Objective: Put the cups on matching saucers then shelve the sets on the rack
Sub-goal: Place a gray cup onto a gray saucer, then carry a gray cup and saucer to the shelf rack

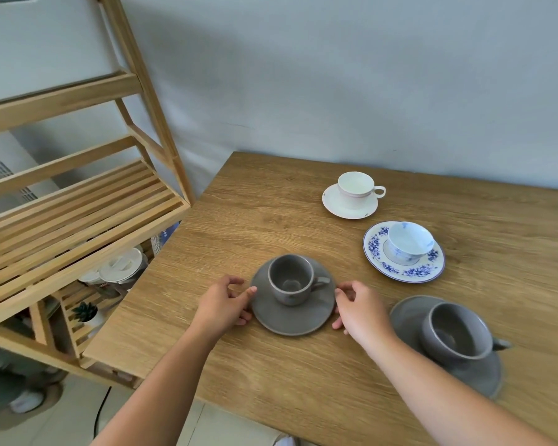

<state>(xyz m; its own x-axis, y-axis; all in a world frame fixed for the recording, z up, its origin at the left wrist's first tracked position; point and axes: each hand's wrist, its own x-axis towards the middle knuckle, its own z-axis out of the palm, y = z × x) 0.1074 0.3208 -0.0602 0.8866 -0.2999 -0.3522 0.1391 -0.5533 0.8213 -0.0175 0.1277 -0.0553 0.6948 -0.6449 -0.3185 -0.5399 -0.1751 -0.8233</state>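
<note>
A small grey cup [290, 280] stands on a grey saucer [303, 320] near the table's front left. My left hand [223, 305] touches the saucer's left rim and my right hand [360, 309] its right rim, fingers curled at the edge. A larger grey cup [455, 331] sits on a grey saucer [477, 375] at the right. Further back a blue-patterned cup [408, 241] rests on a blue floral saucer [377, 252], and a white cup [356, 185] on a white saucer [339, 204].
A wooden rack [78, 214] with slatted shelves stands left of the wooden table [303, 381]; jars and a small plant sit on its lower levels. A grey wall runs behind the table. The floor and a black cable show at the lower left.
</note>
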